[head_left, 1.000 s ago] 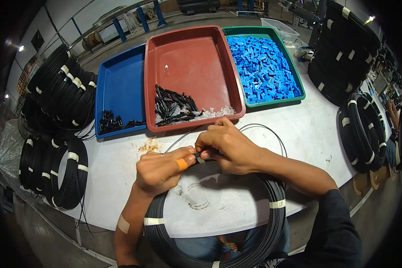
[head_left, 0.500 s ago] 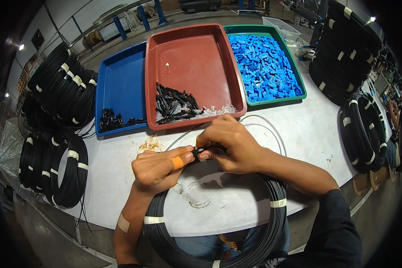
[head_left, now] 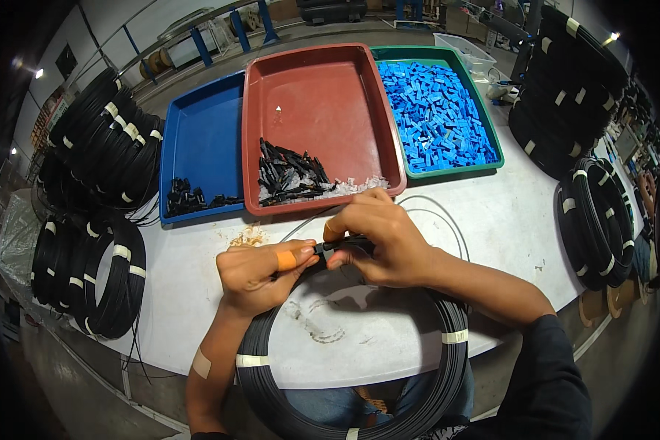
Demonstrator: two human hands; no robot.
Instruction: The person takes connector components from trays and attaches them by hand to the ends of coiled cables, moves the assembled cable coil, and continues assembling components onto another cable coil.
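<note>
My left hand (head_left: 260, 273), with orange tape round a finger, pinches a small black connector (head_left: 320, 250) at its left end. From the other side my right hand (head_left: 380, 238) grips the same piece between thumb and fingers. Its exact shape is partly covered by my fingertips. Beneath both hands lies a large coil of black cable (head_left: 456, 315), bound with pale tape bands; it overhangs the table's near edge toward my lap. A thin cable end loops out on the table beyond my right hand.
A red tray (head_left: 323, 95) holds black connector parts (head_left: 290, 172) and clear bits. Beside it stand a blue tray (head_left: 202, 139) with black pieces and a green tray (head_left: 500, 158) full of blue clips (head_left: 440, 117). Cable coils (head_left: 114, 147) pile up left, more coils (head_left: 598, 220) right, on the white table (head_left: 191, 293).
My left fingers have shifted from lying extended along the connector to a tighter pinch, showing more of it between my hands. The right hand stays nearly in place.
</note>
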